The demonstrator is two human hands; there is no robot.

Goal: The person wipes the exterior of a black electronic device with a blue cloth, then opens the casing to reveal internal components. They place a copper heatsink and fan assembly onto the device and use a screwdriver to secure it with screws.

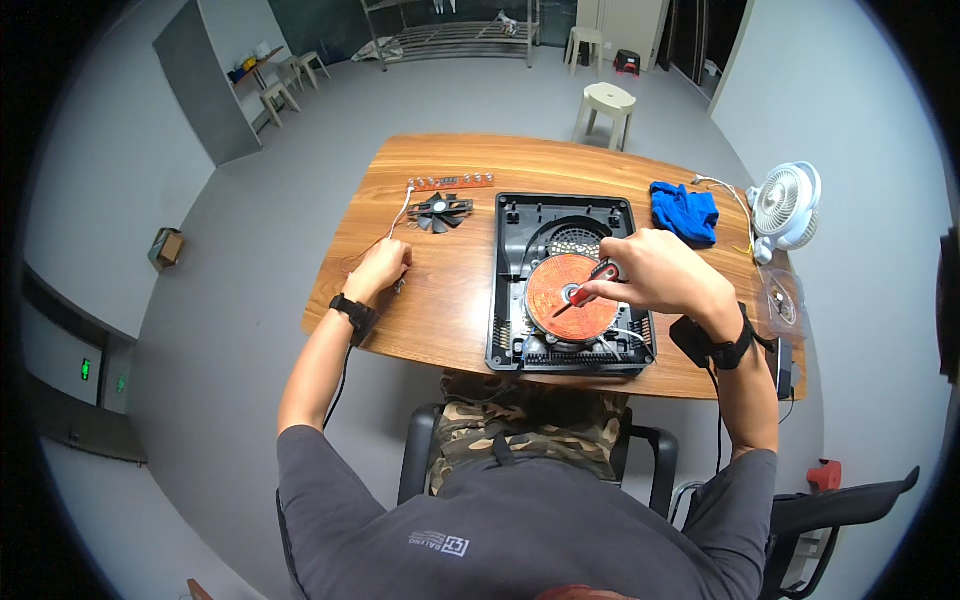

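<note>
My right hand (pixel 645 272) is closed around a red-and-black screwdriver (pixel 598 278). Its thin shaft slants down to the left over an orange-brown round coil (pixel 560 285). That coil sits inside an open black appliance housing (pixel 505 240), which looks like the base of an induction cooker. White wires (pixel 630 335) run from the coil's lower right. To the left, my left hand (pixel 382 266) rests on the wooden table with its fingers curled together. Small metal pieces, perhaps screws (pixel 400 286), lie by its fingertips; whatever the fingers pinch is hidden.
Beyond my left hand lie a black fan (pixel 438 212) and a narrow orange circuit board (pixel 452 183) with a wire. A blue cloth (pixel 684 212), a small white fan (pixel 785 205) and a clear plastic container (pixel 782 300) are on the right of the table (pixel 440 320).
</note>
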